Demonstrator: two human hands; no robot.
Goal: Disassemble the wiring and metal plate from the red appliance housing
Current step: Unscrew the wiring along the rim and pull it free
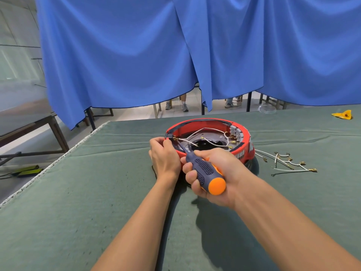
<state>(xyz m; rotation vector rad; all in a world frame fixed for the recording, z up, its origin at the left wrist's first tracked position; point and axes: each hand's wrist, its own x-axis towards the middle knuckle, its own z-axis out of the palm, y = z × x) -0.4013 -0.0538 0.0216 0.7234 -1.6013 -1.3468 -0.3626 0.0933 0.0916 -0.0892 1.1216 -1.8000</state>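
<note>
The round red appliance housing (247, 152) lies open side up on the green table cover (97, 192). Inside it white wires (195, 133) with brass terminals run over a grey metal plate (215, 137) with a central hole. My left hand (165, 157) grips the housing's near left rim. My right hand (216, 173) grips a screwdriver (207, 173) with a dark blue and orange handle. Its dark shaft points up and left toward a black connector (169, 136) at the rim. The tip is hard to see.
A bundle of loose white wires (285, 163) with terminals lies on the cover to the right of the housing. A yellow scrap (342, 115) sits at the far right. Blue curtains (175, 55) hang behind the table, with people's feet below them. The table's left edge (48, 165) runs diagonally.
</note>
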